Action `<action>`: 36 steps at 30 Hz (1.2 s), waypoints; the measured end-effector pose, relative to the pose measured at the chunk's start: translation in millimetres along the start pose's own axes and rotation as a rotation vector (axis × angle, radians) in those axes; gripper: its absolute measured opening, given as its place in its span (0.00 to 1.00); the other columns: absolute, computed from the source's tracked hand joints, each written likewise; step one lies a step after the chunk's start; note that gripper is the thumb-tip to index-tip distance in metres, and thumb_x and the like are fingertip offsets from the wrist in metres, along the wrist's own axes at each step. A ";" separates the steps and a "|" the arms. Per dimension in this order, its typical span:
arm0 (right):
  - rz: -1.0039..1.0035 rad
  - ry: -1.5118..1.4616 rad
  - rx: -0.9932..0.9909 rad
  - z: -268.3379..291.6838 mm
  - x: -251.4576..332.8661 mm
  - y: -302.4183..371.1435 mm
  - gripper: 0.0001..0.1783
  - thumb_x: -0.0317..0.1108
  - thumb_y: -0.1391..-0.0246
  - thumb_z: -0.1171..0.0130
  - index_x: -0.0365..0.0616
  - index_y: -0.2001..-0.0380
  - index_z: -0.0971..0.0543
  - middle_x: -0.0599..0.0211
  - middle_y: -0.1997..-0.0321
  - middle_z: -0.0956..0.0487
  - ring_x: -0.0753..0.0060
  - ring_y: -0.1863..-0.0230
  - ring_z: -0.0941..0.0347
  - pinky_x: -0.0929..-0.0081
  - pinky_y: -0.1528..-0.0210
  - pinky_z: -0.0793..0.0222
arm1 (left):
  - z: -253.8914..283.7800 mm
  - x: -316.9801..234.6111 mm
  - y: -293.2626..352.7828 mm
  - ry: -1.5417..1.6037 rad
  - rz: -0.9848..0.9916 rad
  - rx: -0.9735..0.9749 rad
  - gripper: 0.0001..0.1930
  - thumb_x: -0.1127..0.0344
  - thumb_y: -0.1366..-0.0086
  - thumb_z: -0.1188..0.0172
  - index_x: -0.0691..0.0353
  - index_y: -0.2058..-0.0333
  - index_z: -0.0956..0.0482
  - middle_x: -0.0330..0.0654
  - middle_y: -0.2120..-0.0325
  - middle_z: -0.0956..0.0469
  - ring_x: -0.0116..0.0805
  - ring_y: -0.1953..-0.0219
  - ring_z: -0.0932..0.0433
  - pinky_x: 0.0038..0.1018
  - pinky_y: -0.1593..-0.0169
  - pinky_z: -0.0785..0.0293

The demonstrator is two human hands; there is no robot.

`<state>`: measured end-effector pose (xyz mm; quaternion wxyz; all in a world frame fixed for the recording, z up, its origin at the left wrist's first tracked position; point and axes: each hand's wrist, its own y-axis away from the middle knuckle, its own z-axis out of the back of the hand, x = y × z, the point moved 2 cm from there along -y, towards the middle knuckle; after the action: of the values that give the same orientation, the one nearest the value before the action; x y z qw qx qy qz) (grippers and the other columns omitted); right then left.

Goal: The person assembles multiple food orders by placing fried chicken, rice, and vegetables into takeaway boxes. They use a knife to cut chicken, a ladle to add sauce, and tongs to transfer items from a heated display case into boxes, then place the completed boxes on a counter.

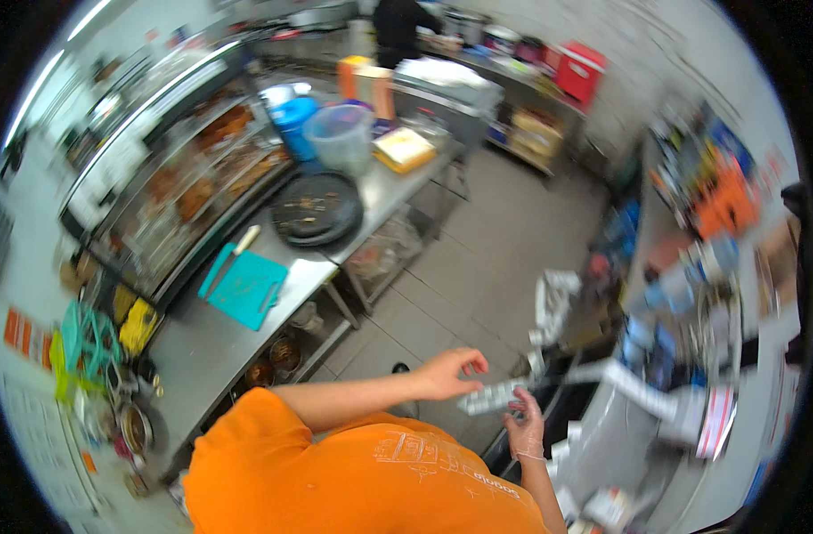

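My left hand (447, 374) is held out in front of my orange shirt, fingers loosely curved and apart, with nothing visible in them. Close to its right, my right hand (525, 427) has its fingers at the end of a pale grey-white flat strip-like piece (491, 399), and seems to grip it. Blur hides what exactly this piece is. Something thin and see-through, perhaps a glove, wrinkles at my right wrist. The piece's other end lies just below my left hand, apparently apart from it.
A steel counter (313, 280) on the left bears a teal cutting board (243, 287) with a knife, a black round pan (316, 209) and a plastic tub (340, 138). A cluttered counter (638, 258) runs along the right. Grey tiled floor (487, 231) lies between; a person (398, 31) stands far back.
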<state>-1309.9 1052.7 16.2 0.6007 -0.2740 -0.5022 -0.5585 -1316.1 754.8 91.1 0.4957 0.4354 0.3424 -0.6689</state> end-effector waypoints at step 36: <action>-0.109 -0.026 1.296 -608.6 374.0 -455.4 0.36 0.34 0.36 0.28 0.49 0.27 0.29 0.56 0.34 0.23 0.59 0.47 0.17 0.59 0.51 0.13 | 758.1 -10.0 505.0 -1.372 0.712 -1.960 0.15 0.74 0.30 0.36 0.59 0.46 0.16 0.47 0.56 0.16 0.49 0.52 0.15 0.42 0.45 0.20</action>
<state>-1607.8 260.1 40.6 0.6090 0.1630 -0.7577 -0.1686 -1013.6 -54.4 379.8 0.8410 -0.4870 0.2304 -0.0500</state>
